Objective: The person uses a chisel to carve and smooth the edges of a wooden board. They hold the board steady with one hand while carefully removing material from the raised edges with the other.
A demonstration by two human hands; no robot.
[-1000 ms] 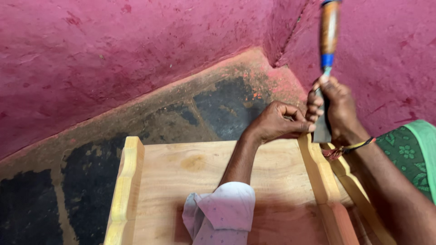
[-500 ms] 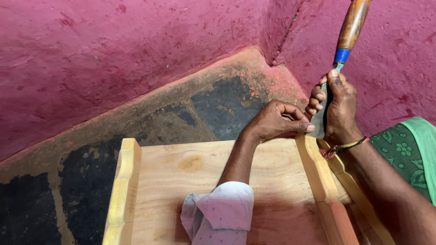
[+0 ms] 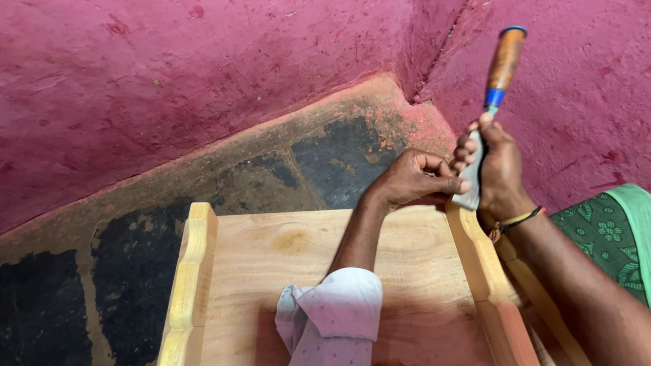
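Close by, pink walls [image 3: 203,74] meet at a corner above a dark patchy floor [image 3: 271,176]. A wooden panel [image 3: 298,264] with raised side rails lies below. Her right hand [image 3: 498,169] is clamped on a chisel [image 3: 494,95], its wooden handle tilted up and right, blade down at the right rail [image 3: 475,251]. Beside it, touching, the left hand [image 3: 410,179] curls shut, empty as far as I can tell.
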